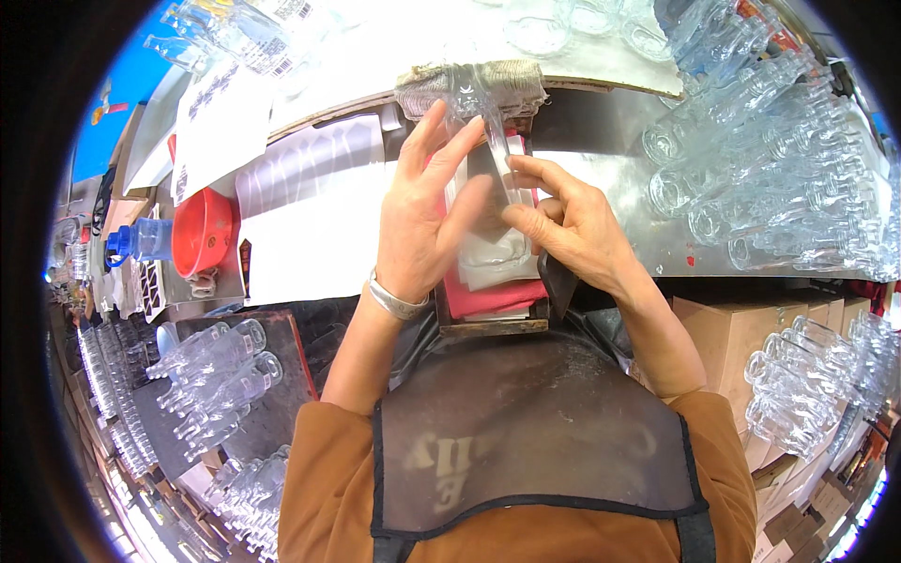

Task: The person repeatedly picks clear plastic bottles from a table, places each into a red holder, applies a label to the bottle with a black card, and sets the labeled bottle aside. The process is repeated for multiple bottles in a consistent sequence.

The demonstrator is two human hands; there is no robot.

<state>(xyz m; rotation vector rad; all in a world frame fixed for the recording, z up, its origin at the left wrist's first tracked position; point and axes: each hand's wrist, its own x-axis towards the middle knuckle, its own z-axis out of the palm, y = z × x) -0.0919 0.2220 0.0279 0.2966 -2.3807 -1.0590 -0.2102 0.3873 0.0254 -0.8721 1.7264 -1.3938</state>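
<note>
A clear glass bottle (496, 225) lies on a stand in front of me, its narrow end toward a cloth-wrapped pad (422, 89) and its wide base toward me. Over the bottle's left side hovers my left hand (418, 202), fingers spread and the thumb blurred; whether its fingertips touch the glass I cannot tell. My right hand (572, 220) is at the right side of the bottle, its fingers curled and the thumb and index fingertip against the glass. Red and white sheets (488, 298) lie under the bottle on the stand.
Many clear bottles (779, 178) lie stacked on the metal table at right. More bottles (221, 366) fill a board at lower left, and others (807, 375) lie on cardboard boxes (718, 328). A red bowl (204, 232) stands left, by white printed sheets (310, 206).
</note>
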